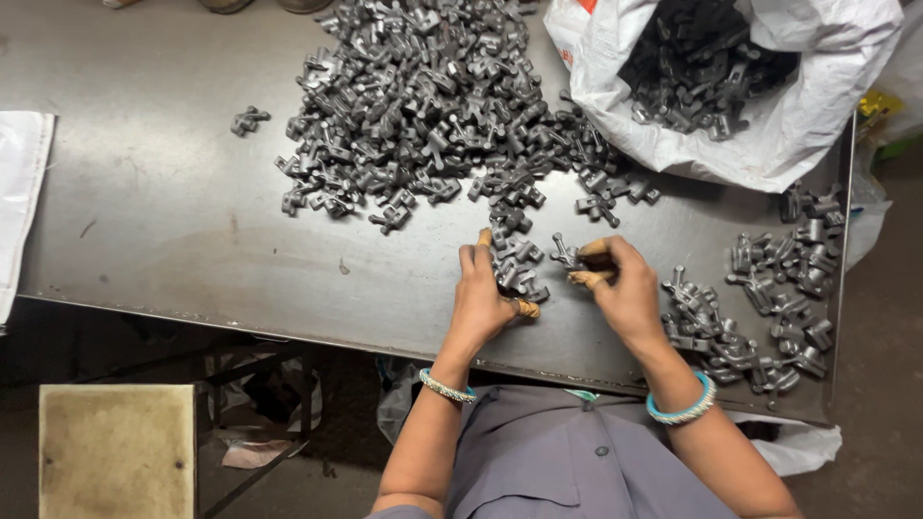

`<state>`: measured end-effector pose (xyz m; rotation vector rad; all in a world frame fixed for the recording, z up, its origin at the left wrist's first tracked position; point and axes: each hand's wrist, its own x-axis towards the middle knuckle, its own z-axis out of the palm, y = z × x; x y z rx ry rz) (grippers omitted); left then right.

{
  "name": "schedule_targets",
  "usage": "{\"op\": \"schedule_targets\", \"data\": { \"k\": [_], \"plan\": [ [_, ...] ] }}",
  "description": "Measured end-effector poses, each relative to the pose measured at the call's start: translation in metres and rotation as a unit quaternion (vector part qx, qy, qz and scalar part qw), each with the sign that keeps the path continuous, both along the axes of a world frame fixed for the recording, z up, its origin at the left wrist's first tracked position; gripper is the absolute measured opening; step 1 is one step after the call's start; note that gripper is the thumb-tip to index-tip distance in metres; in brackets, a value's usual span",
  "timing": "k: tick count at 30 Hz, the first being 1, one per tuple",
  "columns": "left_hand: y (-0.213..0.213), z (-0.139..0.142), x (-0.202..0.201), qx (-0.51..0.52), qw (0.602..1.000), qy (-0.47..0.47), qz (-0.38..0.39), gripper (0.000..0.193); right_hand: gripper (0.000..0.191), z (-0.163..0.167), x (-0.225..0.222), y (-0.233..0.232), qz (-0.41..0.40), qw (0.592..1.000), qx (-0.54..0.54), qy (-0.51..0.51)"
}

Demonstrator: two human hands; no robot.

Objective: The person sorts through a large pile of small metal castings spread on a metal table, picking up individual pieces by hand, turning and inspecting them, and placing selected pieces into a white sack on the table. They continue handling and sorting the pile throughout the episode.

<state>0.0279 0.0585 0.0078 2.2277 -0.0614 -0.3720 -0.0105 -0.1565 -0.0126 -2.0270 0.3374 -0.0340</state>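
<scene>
A big heap of small grey metal castings (423, 96) covers the far middle of a dark metal table (173, 221). My left hand (484, 288) rests on a small cluster of these castings (519, 264) near the front edge, fingers curled around some of them. My right hand (620, 284) pinches a single casting (567, 254) between taped fingertips. A sorted group of castings (760, 308) lies to the right of my right hand.
A white plastic sack (769, 125) full of castings stands open at the far right. One stray casting (249, 119) lies left of the heap. White cloth (21, 192) hangs at the left edge. A worn stool (115, 450) stands below the table.
</scene>
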Motion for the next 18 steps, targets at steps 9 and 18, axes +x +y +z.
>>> {"op": "schedule_targets", "data": {
  "k": [9,18],
  "plan": [
    [-0.019,-0.002,-0.014,-0.004,0.999,-0.024,-0.041,0.118,0.045,-0.035,-0.035,-0.043,-0.007,0.819,0.564,0.107],
    [-0.016,0.018,-0.021,-0.073,0.994,-0.083,0.026,0.051,0.053,-0.035,-0.046,-0.05,-0.022,0.795,0.584,0.163]
  ]
}}
